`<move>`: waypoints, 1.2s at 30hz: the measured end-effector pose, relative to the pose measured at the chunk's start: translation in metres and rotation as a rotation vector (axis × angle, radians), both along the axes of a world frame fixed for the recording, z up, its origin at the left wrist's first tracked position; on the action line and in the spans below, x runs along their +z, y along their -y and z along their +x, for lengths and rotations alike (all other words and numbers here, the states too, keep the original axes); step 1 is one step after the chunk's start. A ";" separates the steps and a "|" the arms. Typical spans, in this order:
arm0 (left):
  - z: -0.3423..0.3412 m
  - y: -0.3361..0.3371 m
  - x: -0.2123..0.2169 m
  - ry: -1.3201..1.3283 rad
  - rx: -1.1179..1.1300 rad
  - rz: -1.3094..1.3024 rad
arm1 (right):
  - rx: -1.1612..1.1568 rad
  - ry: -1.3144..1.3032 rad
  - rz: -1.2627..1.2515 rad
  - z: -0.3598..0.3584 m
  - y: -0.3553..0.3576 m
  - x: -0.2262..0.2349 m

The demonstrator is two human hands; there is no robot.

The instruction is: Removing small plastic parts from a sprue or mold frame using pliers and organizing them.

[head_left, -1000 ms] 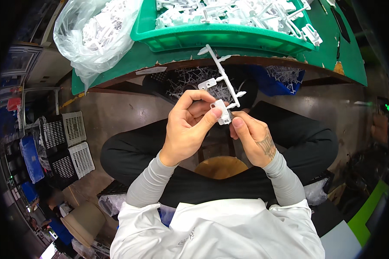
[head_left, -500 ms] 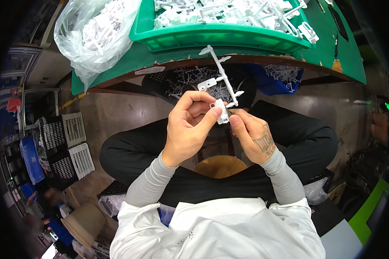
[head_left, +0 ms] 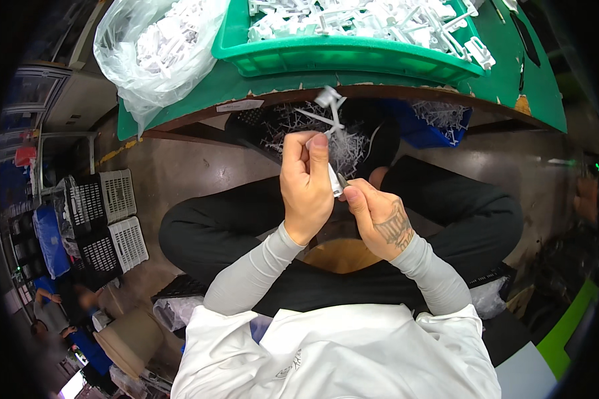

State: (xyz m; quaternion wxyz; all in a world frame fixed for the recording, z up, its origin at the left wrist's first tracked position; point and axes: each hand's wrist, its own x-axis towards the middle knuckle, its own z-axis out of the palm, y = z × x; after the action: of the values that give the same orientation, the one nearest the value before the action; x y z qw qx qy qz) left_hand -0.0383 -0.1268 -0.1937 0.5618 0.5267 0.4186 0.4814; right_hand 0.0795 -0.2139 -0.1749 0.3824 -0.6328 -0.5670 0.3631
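Note:
My left hand (head_left: 306, 186) is closed around a small white plastic molded part (head_left: 335, 181), which sticks out beside its fingers toward the other hand. Above the thumb and forefinger rises a white plastic runner (head_left: 336, 121) with a blurred piece at its top end; whether it still joins the part in the hand is hidden by the fingers. My right hand (head_left: 378, 219) pinches a small dark pointed blade (head_left: 342, 179). The blade tip lies against or just beside the white part. Its handle is hidden inside the right hand.
A green bin (head_left: 353, 56) heaped with white plastic parts stands on the green table (head_left: 536, 80), beside a clear bag (head_left: 116, 63) of similar parts. Under the table edge, white runner scraps (head_left: 346, 153) lie near a blue bin (head_left: 422, 130). Crates (head_left: 123, 219) stand at left.
The left hand has turned more upright, and the runner now points up from its fingertips, blurred and swung left. The dark blade now shows at the right hand's fingertips.

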 end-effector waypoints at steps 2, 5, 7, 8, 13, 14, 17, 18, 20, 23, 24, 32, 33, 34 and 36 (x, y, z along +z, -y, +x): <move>-0.005 -0.001 0.002 -0.084 0.038 0.037 | -0.010 -0.006 0.013 0.005 -0.002 0.003; -0.010 0.002 0.001 -0.071 -0.023 -0.013 | -0.080 -0.044 -0.010 0.009 -0.005 0.012; -0.009 0.006 0.005 -0.043 -0.060 -0.022 | -0.141 -0.075 -0.038 0.009 -0.007 0.011; -0.010 0.009 0.008 0.012 -0.115 -0.104 | -0.167 -0.097 -0.024 0.009 -0.007 0.006; -0.013 0.011 0.014 0.098 -0.189 -0.248 | -0.134 -0.077 -0.026 0.014 -0.007 0.001; -0.013 0.011 0.015 0.096 -0.187 -0.246 | -0.132 -0.079 -0.024 0.014 -0.007 -0.001; -0.012 0.010 0.013 0.103 -0.204 -0.254 | -0.131 -0.031 -0.021 0.016 -0.005 -0.006; -0.013 0.010 0.013 0.079 -0.212 -0.244 | -0.132 -0.048 -0.029 0.015 -0.005 -0.006; -0.013 0.010 0.012 0.054 -0.220 -0.235 | -0.132 -0.065 -0.037 0.015 -0.005 -0.005; -0.014 0.010 0.013 0.041 -0.233 -0.205 | -0.133 -0.086 -0.038 0.014 -0.005 -0.003; -0.013 0.010 0.014 0.028 -0.239 -0.199 | -0.138 -0.084 -0.045 0.014 -0.005 -0.003; -0.010 0.012 0.007 0.004 -0.235 -0.191 | -0.145 -0.067 -0.098 0.015 -0.005 -0.003; -0.010 0.012 0.006 0.019 -0.236 -0.207 | -0.148 -0.051 -0.097 0.014 -0.006 -0.005; -0.009 0.011 0.005 0.033 -0.236 -0.222 | -0.151 -0.034 -0.096 0.014 -0.006 -0.006; -0.011 0.011 0.005 0.043 -0.230 -0.236 | -0.146 -0.036 -0.117 0.013 -0.008 -0.003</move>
State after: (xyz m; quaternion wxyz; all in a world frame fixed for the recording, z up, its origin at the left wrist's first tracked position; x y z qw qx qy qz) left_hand -0.0488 -0.1377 -0.1890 0.6799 0.4912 0.3971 0.3726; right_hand 0.0921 -0.2055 -0.1782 0.3802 -0.6872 -0.4903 0.3779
